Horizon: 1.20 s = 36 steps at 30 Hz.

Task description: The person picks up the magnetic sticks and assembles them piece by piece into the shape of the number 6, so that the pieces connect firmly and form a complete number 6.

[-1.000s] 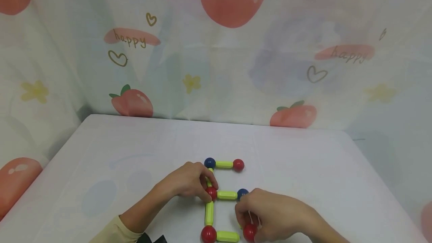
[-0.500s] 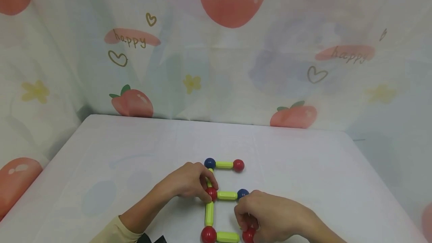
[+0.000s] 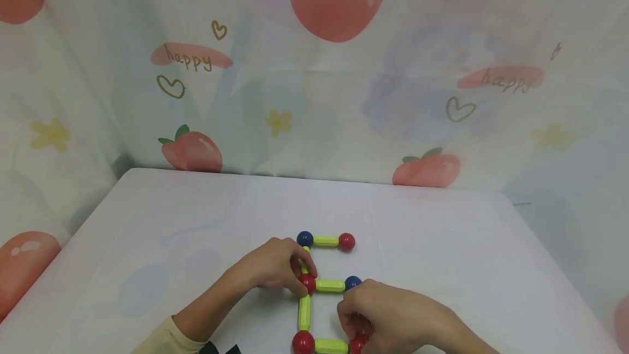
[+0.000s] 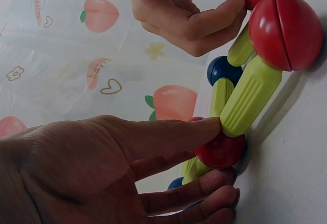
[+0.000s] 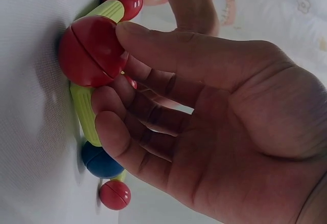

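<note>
A figure of magnetic balls and yellow-green rods lies on the white table. My left hand pinches the red ball at the middle of its left side, thumb on one side and fingers on the other. At the near right corner my right hand grips another red ball between thumb and fingers. That ball touches the end of the near rod. A further rod runs from it to the blue ball, mostly hidden by my right hand in the head view. A red ball forms the near left corner.
At the far end of the figure, a blue ball, a rod and a red ball stick out to the right. A patterned curtain hangs behind the table. A black object shows beside the left sleeve.
My right hand has shifted slightly left and toward me with the red ball, closing the gap to the near rod's end. My left hand has stayed in place.
</note>
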{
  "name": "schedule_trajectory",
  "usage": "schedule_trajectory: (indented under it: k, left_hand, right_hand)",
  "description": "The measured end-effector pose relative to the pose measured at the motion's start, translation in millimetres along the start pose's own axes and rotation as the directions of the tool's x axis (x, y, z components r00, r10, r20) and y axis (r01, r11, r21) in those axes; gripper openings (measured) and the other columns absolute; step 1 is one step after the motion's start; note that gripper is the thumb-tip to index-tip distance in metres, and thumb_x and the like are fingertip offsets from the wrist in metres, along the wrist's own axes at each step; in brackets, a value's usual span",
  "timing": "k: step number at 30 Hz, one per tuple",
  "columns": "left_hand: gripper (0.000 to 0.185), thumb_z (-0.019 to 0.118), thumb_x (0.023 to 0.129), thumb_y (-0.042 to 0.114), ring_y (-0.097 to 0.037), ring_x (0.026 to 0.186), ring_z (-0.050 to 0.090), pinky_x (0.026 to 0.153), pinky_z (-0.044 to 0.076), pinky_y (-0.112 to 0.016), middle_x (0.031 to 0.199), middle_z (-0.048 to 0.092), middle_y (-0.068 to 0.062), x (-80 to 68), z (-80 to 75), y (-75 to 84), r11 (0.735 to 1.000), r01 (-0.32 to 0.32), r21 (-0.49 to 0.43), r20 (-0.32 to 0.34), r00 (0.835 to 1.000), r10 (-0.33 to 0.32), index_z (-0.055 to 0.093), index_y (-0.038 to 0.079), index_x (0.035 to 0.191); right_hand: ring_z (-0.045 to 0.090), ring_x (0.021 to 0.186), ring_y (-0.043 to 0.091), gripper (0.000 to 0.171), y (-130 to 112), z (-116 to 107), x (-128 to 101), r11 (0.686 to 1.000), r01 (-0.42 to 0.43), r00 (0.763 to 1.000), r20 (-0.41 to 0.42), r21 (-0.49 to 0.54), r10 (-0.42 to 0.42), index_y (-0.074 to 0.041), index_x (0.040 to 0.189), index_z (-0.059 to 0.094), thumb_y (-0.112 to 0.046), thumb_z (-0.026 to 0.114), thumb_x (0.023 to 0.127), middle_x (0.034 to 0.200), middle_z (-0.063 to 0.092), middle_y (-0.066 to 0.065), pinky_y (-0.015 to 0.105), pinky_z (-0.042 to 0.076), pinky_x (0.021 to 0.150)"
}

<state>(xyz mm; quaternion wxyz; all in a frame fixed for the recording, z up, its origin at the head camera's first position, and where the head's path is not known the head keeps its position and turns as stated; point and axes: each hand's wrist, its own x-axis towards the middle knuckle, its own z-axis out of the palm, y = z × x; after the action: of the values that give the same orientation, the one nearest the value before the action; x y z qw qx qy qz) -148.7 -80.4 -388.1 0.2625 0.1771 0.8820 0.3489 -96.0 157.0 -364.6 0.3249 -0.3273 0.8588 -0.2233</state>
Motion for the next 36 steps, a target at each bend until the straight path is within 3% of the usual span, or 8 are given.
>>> schedule_trajectory:
  k: [16,22,26,30,33,36]
  left_hand:
    - [0.022,0.090,0.079,0.013,-0.016,0.080,0.058,0.067,0.050,-0.029,0.082,0.066,0.002,-0.7,0.7,-1.0,1.000,-0.016,0.003,0.023,1.000,0.016,0.079,0.021,0.096]
    - [0.028,0.089,0.081,0.015,-0.016,0.081,0.059,0.068,0.051,-0.030,0.085,0.066,0.003,-6.5,-0.9,3.1,0.999,-0.009,0.035,0.056,0.998,0.007,0.078,0.021,0.106]
    - [0.036,0.089,0.081,0.016,-0.016,0.083,0.057,0.066,0.052,-0.027,0.087,0.065,0.001,-12.5,-0.9,10.2,0.995,-0.010,0.096,0.015,1.000,0.008,0.077,0.020,0.114]
    - [0.033,0.088,0.082,0.017,-0.014,0.077,0.057,0.062,0.052,-0.024,0.082,0.063,0.003,-20.3,-0.4,18.4,0.987,-0.010,0.157,-0.029,0.999,0.014,0.077,0.021,0.113]
    - [0.028,0.087,0.083,0.016,-0.012,0.071,0.057,0.060,0.052,-0.024,0.076,0.062,0.005,-28.9,0.6,21.0,0.987,-0.001,0.161,0.004,1.000,0.000,0.078,0.023,0.109]
    - [0.026,0.087,0.083,0.016,-0.011,0.068,0.056,0.058,0.048,-0.023,0.072,0.062,0.006,-37.8,3.3,18.3,0.989,0.005,0.148,0.060,0.998,-0.014,0.079,0.025,0.106]
  right_hand:
    - [0.057,0.071,-0.002,0.024,5,-3,0,0.999,0.029,0.999,-0.020,0.018,-0.029,-0.029,0.085,0.067,-0.022,0.089,0.081,0.075,0.060,-0.017,0.019,0.052,0.064]
    - [0.057,0.074,-0.001,0.021,12,-13,-1,0.997,0.063,0.990,-0.129,0.052,-0.055,-0.026,0.094,0.068,-0.023,0.087,0.085,0.081,0.060,-0.017,0.020,0.052,0.066]
    - [0.058,0.077,0.002,0.020,19,-21,-2,0.997,0.045,0.961,-0.276,0.058,-0.027,-0.024,0.099,0.069,-0.020,0.085,0.087,0.084,0.062,-0.016,0.022,0.053,0.067]
    - [0.058,0.079,0.006,0.023,24,-25,0,0.999,-0.030,0.896,-0.443,0.018,0.035,-0.023,0.100,0.070,-0.016,0.086,0.086,0.085,0.062,-0.013,0.022,0.054,0.068]
    - [0.058,0.081,0.009,0.026,28,-27,5,0.996,-0.090,0.862,-0.500,0.014,0.085,-0.021,0.103,0.071,-0.014,0.087,0.084,0.089,0.064,-0.010,0.022,0.053,0.068]
    - [0.059,0.084,0.012,0.028,30,-28,9,0.993,-0.119,0.859,-0.499,0.028,0.117,-0.019,0.107,0.072,-0.014,0.087,0.083,0.094,0.067,-0.005,0.022,0.053,0.068]
